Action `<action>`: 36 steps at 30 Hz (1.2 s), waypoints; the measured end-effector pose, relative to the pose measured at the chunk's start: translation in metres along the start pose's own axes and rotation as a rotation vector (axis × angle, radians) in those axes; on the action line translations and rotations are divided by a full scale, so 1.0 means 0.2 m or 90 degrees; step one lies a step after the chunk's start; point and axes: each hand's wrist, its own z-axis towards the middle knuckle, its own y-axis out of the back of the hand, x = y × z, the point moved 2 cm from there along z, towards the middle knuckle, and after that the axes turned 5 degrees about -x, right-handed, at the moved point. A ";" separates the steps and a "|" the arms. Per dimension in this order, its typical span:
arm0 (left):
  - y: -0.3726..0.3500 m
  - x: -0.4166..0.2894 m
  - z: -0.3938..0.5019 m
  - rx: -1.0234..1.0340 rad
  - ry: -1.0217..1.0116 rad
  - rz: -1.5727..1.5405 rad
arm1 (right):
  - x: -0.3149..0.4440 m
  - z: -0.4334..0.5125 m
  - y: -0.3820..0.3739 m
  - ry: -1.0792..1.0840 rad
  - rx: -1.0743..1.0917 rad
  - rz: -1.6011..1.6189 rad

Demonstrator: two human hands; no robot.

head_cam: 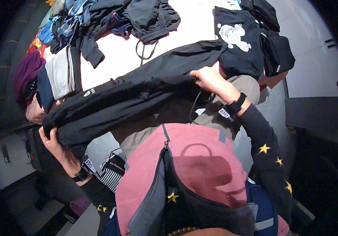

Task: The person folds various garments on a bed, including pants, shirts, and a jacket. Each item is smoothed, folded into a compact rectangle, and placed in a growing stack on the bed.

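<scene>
A pair of black trousers (145, 79) is stretched lengthwise across my lap and the near edge of the white-covered surface. A small white logo shows on it towards the left. My left hand (51, 138) pinches the hem end, at far left. Towards the other end, my right hand (208, 78) grips the near edge of the cloth, its fingers partly hidden. The trousers' far right end rests against a folded black garment (239, 56) with a white print. A thin black cord (191, 110) hangs below my right hand.
Loose dark clothes (107, 20) are heaped at the back left. A folded grey garment (60, 73) stands beside a purple one (27, 76) on the left. Folded black clothes (278, 54) line the right edge of the white surface (107, 70). A striped pouch (113, 174) sits by my left forearm.
</scene>
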 end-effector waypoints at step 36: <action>0.41 0.76 0.15 -0.143 0.162 0.081 | -0.46 -0.13 0.38 -0.083 0.141 0.466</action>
